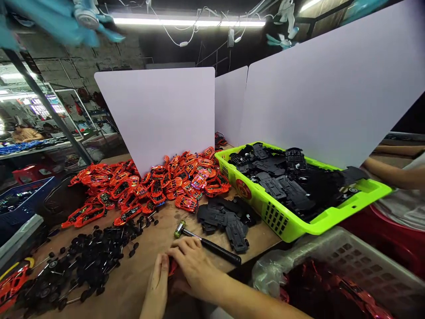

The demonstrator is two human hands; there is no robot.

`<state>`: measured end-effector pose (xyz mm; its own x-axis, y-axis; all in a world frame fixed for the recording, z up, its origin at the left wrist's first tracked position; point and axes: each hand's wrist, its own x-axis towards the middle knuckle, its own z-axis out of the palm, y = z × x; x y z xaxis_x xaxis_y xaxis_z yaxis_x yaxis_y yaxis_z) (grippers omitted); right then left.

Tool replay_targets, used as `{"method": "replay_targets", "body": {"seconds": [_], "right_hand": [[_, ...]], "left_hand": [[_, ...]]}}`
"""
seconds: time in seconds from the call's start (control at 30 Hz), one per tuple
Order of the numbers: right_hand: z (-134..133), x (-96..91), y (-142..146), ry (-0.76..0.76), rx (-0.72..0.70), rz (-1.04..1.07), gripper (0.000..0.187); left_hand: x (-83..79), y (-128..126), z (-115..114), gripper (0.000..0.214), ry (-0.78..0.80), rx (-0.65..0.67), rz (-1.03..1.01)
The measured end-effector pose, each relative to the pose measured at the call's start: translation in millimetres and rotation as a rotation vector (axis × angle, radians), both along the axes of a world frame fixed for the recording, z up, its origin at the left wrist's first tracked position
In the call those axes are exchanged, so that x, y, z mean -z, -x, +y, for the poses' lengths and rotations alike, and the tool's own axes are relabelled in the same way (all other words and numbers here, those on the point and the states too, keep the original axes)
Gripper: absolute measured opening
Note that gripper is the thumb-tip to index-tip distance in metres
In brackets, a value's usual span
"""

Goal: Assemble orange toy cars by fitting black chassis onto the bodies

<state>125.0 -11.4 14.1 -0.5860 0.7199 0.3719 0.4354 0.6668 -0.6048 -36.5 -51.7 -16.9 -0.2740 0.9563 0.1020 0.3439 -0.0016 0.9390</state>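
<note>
My left hand (156, 283) and my right hand (191, 263) meet at the near edge of the wooden table (146, 241). Both close around a red toy car body (172, 267), of which only a sliver shows between the fingers. A small hammer (207, 243) with a black handle lies just beyond my right hand. Several black toy chassis (227, 217) lie in a small heap behind the hammer. Black wheels on axles (96, 254) are scattered to the left of my hands.
A big pile of red car bodies (149, 184) covers the table's far side before a white divider board (159, 110). A lime green basket (299, 221) of black chassis sits right. A white crate (348, 261) holds red parts. Another person's arm (392, 173) reaches in at right.
</note>
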Motion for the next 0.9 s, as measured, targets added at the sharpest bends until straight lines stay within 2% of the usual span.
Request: {"method": "replay_targets", "body": {"seconds": [0.07, 0.13, 0.23, 0.33, 0.4, 0.5, 0.57, 0.63, 0.67, 0.73, 0.83, 0.9], "right_hand": [[5.2, 9.3, 4.4, 0.13, 0.012, 0.151, 0.038], [11.8, 18.4, 2.0, 0.379, -0.006, 0.475, 0.028], [15.0, 25.8, -6.2, 0.806, -0.183, 0.981, 0.04], [11.2, 28.0, -13.0, 1.015, -0.309, 1.167, 0.048], [10.7, 27.8, -18.7, 1.005, -0.294, 1.176, 0.056], [17.1, 22.5, -33.0, 0.745, -0.176, 1.068, 0.076], [23.1, 15.1, -43.4, 0.528, -0.129, 0.867, 0.072], [27.6, 7.7, -49.9, 0.396, -0.131, 0.672, 0.052], [29.0, 5.3, -50.8, 0.381, -0.137, 0.619, 0.042], [30.4, 4.5, -47.9, 0.463, -0.131, 0.608, 0.03], [30.3, 10.4, -38.0, 0.69, -0.024, 0.688, 0.025], [28.6, 14.2, -32.3, 0.761, 0.054, 0.735, 0.023]], "left_hand": [[-7.1, -3.5, -2.7, 0.05, -0.013, -0.005, 0.025], [-12.0, -4.3, -4.6, 0.053, -0.073, -0.029, 0.124], [-16.0, -5.9, -4.5, 0.053, -0.178, -0.006, 0.316], [-18.8, -10.5, -2.8, 0.033, -0.249, 0.099, 0.365], [-21.0, -13.4, -1.6, 0.024, -0.308, 0.126, 0.364], [-24.0, -14.8, 0.0, 0.018, -0.395, 0.129, 0.396], [-24.9, -14.6, 1.3, 0.017, -0.437, 0.146, 0.437], [-24.6, -14.8, 2.5, 0.018, -0.465, 0.163, 0.476], [-24.0, -15.3, 2.9, 0.018, -0.473, 0.167, 0.49], [-22.1, -16.5, 2.9, 0.019, -0.469, 0.172, 0.505], [-17.3, -17.1, 2.0, 0.02, -0.436, 0.194, 0.496], [-12.9, -16.2, 2.1, 0.019, -0.41, 0.201, 0.471]]}}
